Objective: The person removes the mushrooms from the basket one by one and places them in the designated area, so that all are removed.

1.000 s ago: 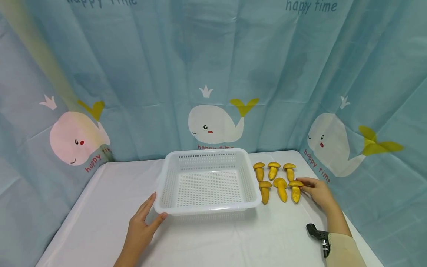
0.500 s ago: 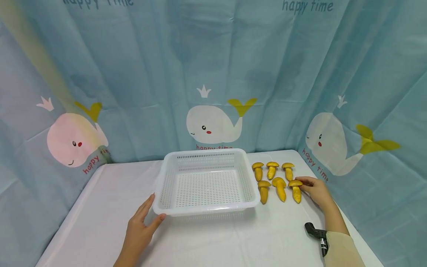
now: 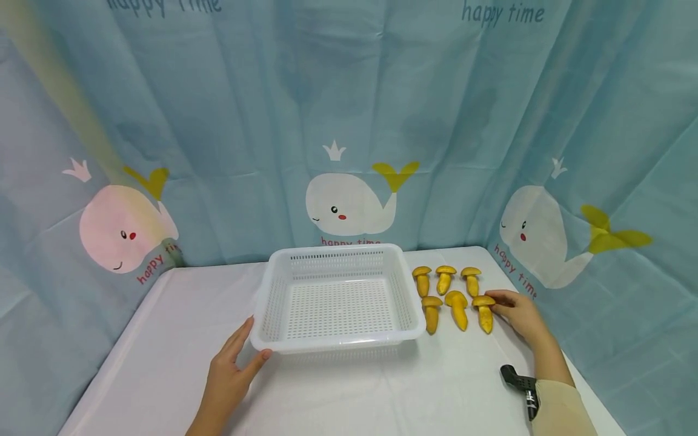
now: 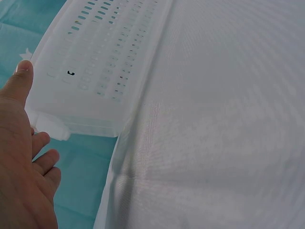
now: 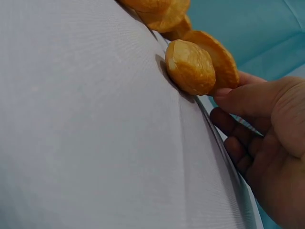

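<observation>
A white perforated plastic basket (image 3: 338, 309) stands on the table. My left hand (image 3: 228, 370) is at its near left corner, fingers spread along the left side and thumb by the front rim; in the left wrist view the thumb touches the rim and the other fingers hang loosely below. To the basket's right lie several yellow mushrooms in two rows. My right hand (image 3: 519, 315) pinches the cap of the front-row right-end mushroom (image 3: 485, 315) between thumb and index finger; in the right wrist view this mushroom (image 5: 191, 69) rests on the cloth, stem end toward the camera.
Other mushrooms (image 3: 459, 310) lie close by, the leftmost right against the basket's right side. A black device (image 3: 520, 387) sits at the right wrist by the beige sleeve. A blue curtain (image 3: 349, 121) with whale prints hangs around the white-covered table (image 3: 349, 399).
The view shifts slightly. The front-row right-end mushroom's stem has turned a little to the right under my right hand. The left hand and basket have hardly moved.
</observation>
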Available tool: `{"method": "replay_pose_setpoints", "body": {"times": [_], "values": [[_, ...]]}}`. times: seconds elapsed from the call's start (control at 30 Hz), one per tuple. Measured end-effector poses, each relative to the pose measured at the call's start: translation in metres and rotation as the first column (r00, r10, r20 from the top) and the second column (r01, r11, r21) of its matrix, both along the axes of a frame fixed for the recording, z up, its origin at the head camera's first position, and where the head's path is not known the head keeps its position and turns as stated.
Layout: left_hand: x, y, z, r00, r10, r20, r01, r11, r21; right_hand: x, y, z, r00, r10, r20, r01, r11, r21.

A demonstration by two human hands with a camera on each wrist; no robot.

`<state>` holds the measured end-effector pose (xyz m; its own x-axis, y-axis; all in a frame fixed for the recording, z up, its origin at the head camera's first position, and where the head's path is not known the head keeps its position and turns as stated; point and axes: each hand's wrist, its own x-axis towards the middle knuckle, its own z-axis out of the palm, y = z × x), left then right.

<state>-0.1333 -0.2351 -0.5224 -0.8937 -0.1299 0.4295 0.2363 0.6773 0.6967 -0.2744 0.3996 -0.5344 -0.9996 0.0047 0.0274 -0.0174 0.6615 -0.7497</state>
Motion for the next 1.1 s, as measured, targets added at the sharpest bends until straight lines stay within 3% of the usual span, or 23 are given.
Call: {"method": "replay_pose_setpoints", "body": {"times": [0.37, 0.63, 0.87, 1.1], "values": [[0.0, 0.0, -0.001, 1.0, -0.013, -0.011, 0.013, 1.0, 0.002, 0.004, 0.01, 0.008, 0.999, 0.013, 0.033, -0.013, 1.0, -0.012], [0.0, -0.002, -0.002, 1.0, -0.015, -0.018, 0.015, 1.0, -0.004, 0.008, 0.014, 0.027, 0.999, 0.034, 0.011, -0.034, 0.999, 0.015], [0.002, -0.002, 0.001, 1.0, -0.013, -0.02, 0.012, 1.0, -0.02, 0.016, 0.007, 0.043, 1.0, 0.01, 0.016, -0.01, 0.999, -0.031], [0.002, -0.003, 0.002, 0.999, -0.019, -0.046, 0.018, 1.0, -0.021, 0.018, 0.001, 0.058, 0.999, 0.011, -0.045, -0.013, 1.0, -0.029]]}}
